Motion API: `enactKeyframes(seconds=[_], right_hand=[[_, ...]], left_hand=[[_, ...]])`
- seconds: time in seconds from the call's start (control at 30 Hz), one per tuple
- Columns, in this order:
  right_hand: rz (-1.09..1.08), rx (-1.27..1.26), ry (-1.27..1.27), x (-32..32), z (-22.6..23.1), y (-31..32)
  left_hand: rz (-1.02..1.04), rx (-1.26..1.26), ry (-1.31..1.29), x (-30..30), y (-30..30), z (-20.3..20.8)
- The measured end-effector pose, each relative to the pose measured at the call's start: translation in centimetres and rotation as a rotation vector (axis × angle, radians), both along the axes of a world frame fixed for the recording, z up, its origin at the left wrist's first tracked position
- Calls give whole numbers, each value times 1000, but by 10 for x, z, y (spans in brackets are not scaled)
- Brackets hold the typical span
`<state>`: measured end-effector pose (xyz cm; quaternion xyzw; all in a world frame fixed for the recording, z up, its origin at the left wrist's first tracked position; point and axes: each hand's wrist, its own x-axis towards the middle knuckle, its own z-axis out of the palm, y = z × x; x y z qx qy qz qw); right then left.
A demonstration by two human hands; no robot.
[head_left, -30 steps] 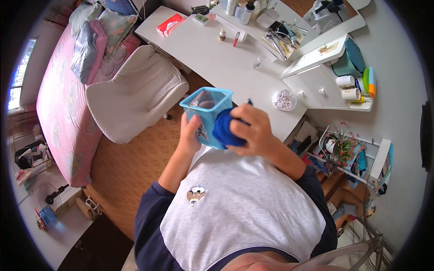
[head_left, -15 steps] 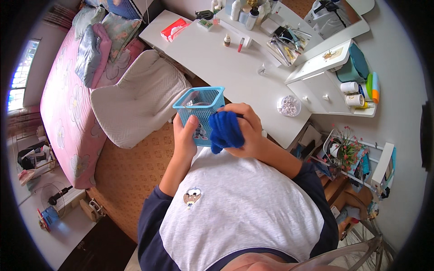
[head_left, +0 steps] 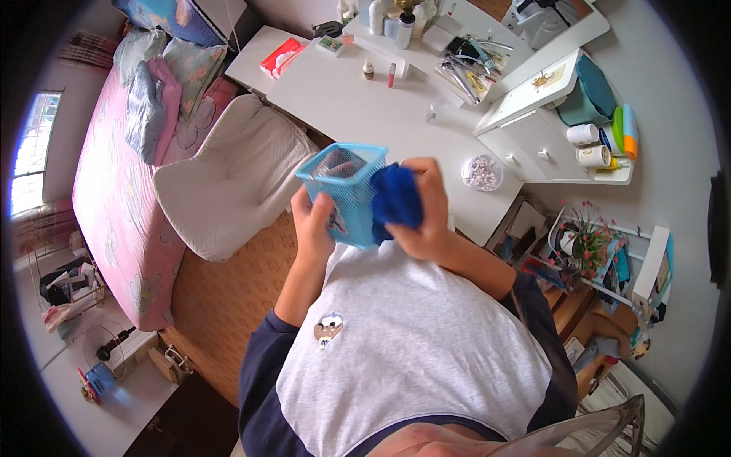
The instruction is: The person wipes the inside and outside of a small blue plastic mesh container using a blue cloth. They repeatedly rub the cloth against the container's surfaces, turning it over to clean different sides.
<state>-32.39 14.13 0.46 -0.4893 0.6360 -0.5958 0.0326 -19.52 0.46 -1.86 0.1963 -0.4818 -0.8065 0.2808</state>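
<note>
My left hand (head_left: pixel 312 225) is closed round the near left side of a light-blue mesh basket (head_left: pixel 354 209), its thumb on the front wall. The basket is held up in front of my chest, its open top tilted toward me, and a greyish thing shows inside. A bunched dark-blue cloth (head_left: pixel 397 199) is gripped in my right hand (head_left: pixel 426 217), close against the basket's right wall. Whether the cloth presses on the wall or is just beside it is hard to tell, as cloth and fingers are slightly blurred.
Beyond the basket stands a white desk (head_left: pixel 327 91) with a tissue pack (head_left: pixel 282 58), small bottles and a round tub of cotton swabs (head_left: pixel 483 174). A white padded chair (head_left: pixel 228 179) is at left, before a pink bed (head_left: pixel 114 206). Right of the desk is a rack with a flowering plant (head_left: pixel 585 247).
The right hand and blue cloth have shifted a little right, and the hand has turned. The basket has tipped so more of its inside shows. The whole view has swung slightly.
</note>
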Motion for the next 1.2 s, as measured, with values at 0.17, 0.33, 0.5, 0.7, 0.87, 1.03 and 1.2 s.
enactKeyframes(seconds=[0.17,0.33,0.5,0.7,0.87,1.03,1.2], right_hand=[[98,89,162,-5,9,14],[184,44,255,-15,20,19],[306,56,356,-19,16,31],[173,45,274,-32,21,49],[-90,-108,-146,-42,12,53],[-45,-23,-553,-48,-5,61],[106,-52,-143,-57,17,73]], left_hand=[[60,-186,-169,-13,4,-2],[-1,-32,-107,-27,23,11],[-27,-185,-114,-30,35,7],[-78,-43,-150,-49,40,19],[-174,206,43,-54,48,15],[-264,320,87,-61,59,16],[-104,-16,-298,-62,71,3]])
